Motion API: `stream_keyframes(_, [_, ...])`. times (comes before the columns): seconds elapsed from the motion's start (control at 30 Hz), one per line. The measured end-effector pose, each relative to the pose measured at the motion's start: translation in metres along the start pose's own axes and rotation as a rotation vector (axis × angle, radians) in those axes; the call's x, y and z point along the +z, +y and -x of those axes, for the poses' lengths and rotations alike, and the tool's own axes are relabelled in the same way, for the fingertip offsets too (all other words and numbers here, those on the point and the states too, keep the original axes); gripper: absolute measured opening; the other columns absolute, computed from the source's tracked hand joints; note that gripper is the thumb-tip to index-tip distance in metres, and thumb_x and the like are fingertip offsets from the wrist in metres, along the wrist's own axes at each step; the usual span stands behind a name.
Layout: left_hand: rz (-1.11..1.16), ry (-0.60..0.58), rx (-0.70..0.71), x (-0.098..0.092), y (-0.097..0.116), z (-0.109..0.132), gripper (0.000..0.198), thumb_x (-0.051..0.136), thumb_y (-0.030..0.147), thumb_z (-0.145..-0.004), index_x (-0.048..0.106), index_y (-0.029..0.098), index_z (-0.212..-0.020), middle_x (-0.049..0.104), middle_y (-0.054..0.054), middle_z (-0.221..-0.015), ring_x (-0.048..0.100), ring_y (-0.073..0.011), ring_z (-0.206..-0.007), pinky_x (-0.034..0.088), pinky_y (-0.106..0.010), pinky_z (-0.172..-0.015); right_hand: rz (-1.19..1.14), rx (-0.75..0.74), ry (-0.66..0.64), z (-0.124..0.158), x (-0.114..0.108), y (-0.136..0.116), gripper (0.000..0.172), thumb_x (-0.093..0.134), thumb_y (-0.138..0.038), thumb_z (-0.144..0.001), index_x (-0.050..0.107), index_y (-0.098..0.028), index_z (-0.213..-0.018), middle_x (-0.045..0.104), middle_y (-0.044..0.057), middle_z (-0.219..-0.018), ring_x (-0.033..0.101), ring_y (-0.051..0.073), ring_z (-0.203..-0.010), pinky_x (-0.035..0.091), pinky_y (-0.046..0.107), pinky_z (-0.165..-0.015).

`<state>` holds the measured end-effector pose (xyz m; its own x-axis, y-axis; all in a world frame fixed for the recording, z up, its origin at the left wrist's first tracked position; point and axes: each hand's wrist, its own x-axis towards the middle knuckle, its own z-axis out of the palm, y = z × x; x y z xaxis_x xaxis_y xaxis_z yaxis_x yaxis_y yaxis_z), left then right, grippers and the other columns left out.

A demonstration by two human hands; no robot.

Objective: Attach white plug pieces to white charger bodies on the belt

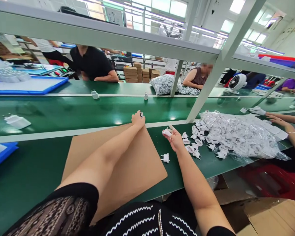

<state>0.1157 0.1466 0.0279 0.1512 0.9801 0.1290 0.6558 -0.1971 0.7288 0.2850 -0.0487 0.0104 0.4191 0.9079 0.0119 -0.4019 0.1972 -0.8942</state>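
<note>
My left hand (138,120) reaches to the strip along the green conveyor belt (118,109), above the far corner of a brown cardboard sheet (118,160). Its fingers are closed around a small white-and-grey piece (141,114), mostly hidden by them. To the right, my right hand (175,140) is palm up, its fingers holding a white plug piece (167,132). A loose two-pin plug piece (165,158) lies on the green table beside the cardboard. Several more plug pieces (195,144) are scattered right of my right hand.
A clear plastic bag (243,137) heaped with white plug pieces is at the right, near a co-worker's hands (267,114). White chargers (17,121) stand on the belt. An upright post (206,85) rises beyond my right hand. A blue tray (7,154) lies at left.
</note>
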Motion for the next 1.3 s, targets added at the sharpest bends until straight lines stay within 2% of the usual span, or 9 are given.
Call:
stream_keyframes(0.13, [0.057, -0.227, 0.312, -0.018, -0.022, 0.041, 0.061, 0.057, 0.026, -0.093, 0.049, 0.019, -0.153, 0.068, -0.007, -0.139, 0.054, -0.0284, -0.127, 0.048, -0.042, -0.109, -0.079, 0.099, -0.094, 0.002, 0.001, -0.001, 0.047, 0.098, -0.027, -0.056, 0.074, -0.022, -0.095, 0.077, 0.003, -0.099, 0.073, 0.029, -0.114, 0.06, 0.05, -0.106])
stream_keyframes(0.27, [0.124, -0.497, 0.624, -0.039, -0.052, 0.094, 0.062, 0.057, 0.037, -0.095, 0.049, 0.022, -0.154, 0.068, -0.007, -0.137, 0.055, -0.0261, -0.12, 0.054, -0.037, -0.098, -0.033, 0.102, -0.161, 0.01, 0.012, -0.001, 0.047, 0.1, -0.033, -0.058, 0.073, -0.024, -0.096, 0.078, 0.002, -0.102, 0.074, 0.027, -0.114, 0.06, 0.049, -0.105])
stream_keyframes(0.43, [0.21, -0.393, 0.549, -0.046, -0.07, 0.132, 0.07, 0.075, 0.051, -0.085, 0.055, 0.021, -0.145, 0.066, -0.011, -0.133, 0.062, -0.0251, -0.108, 0.053, -0.04, -0.098, 0.207, -0.005, -0.156, 0.024, 0.032, -0.001, 0.043, 0.097, -0.038, -0.061, 0.076, -0.023, -0.095, 0.079, 0.003, -0.097, 0.075, 0.021, -0.092, 0.062, 0.037, -0.088])
stream_keyframes(0.6, [0.273, -0.432, 0.535, -0.046, -0.064, 0.135, 0.041, 0.072, 0.058, -0.089, 0.069, 0.019, -0.098, 0.066, -0.006, -0.09, 0.061, -0.0219, -0.085, 0.051, -0.034, -0.076, 0.504, -0.109, -0.108, 0.031, 0.042, 0.0, 0.039, 0.089, -0.044, -0.072, 0.075, -0.023, -0.101, 0.079, 0.005, -0.101, 0.064, 0.016, -0.072, 0.05, 0.027, -0.056])
stream_keyframes(0.83, [0.328, -0.444, 0.641, -0.041, -0.064, 0.13, 0.041, 0.082, 0.052, -0.083, 0.074, 0.02, -0.108, 0.072, -0.009, -0.107, 0.064, -0.0257, -0.102, 0.05, -0.038, -0.092, 0.483, -0.115, -0.224, 0.034, 0.043, 0.009, 0.035, 0.081, -0.043, -0.079, 0.068, -0.025, -0.105, 0.075, 0.005, -0.101, 0.069, 0.019, -0.086, 0.059, 0.037, -0.082])
stream_keyframes(1.0, [0.334, -0.426, 0.652, -0.037, -0.067, 0.128, 0.031, 0.082, 0.046, -0.085, 0.076, 0.019, -0.099, 0.072, -0.009, -0.109, 0.065, -0.0252, -0.103, 0.05, -0.037, -0.092, 0.723, -0.357, -0.19, 0.039, 0.05, 0.008, 0.048, 0.078, -0.037, -0.086, 0.063, -0.029, -0.13, 0.068, 0.007, -0.123, 0.066, 0.019, -0.098, 0.058, 0.04, -0.095])
stream_keyframes(1.1, [0.331, -0.43, 0.646, -0.037, -0.067, 0.128, 0.031, 0.083, 0.046, -0.085, 0.076, 0.019, -0.099, 0.072, -0.009, -0.109, 0.065, -0.0255, -0.103, 0.05, -0.037, -0.094, 0.75, -0.401, -0.198, 0.042, 0.056, 0.002, 0.037, 0.08, -0.036, -0.086, 0.068, -0.027, -0.12, 0.071, 0.006, -0.115, 0.068, 0.021, -0.097, 0.058, 0.041, -0.094])
stream_keyframes(1.2, [0.336, -0.43, 0.637, -0.036, -0.067, 0.128, 0.031, 0.08, 0.048, -0.086, 0.077, 0.02, -0.1, 0.072, -0.009, -0.109, 0.065, -0.0255, -0.103, 0.051, -0.037, -0.094, 0.914, -0.421, -0.34, 0.045, 0.062, -0.003, 0.018, 0.073, -0.035, -0.092, 0.075, -0.028, -0.11, 0.074, 0.006, -0.108, 0.068, 0.024, -0.098, 0.057, 0.043, -0.096])
stream_keyframes(1.3, [0.323, -0.419, 0.658, -0.036, -0.067, 0.128, 0.029, 0.076, 0.048, -0.088, 0.077, 0.02, -0.095, 0.072, -0.009, -0.105, 0.065, -0.0249, -0.098, 0.05, -0.038, -0.093, 1.139, -0.503, -0.502, 0.046, 0.066, -0.003, 0.031, 0.062, -0.026, -0.096, 0.073, -0.03, -0.125, 0.074, 0.008, -0.113, 0.064, 0.028, -0.106, 0.054, 0.047, -0.099])
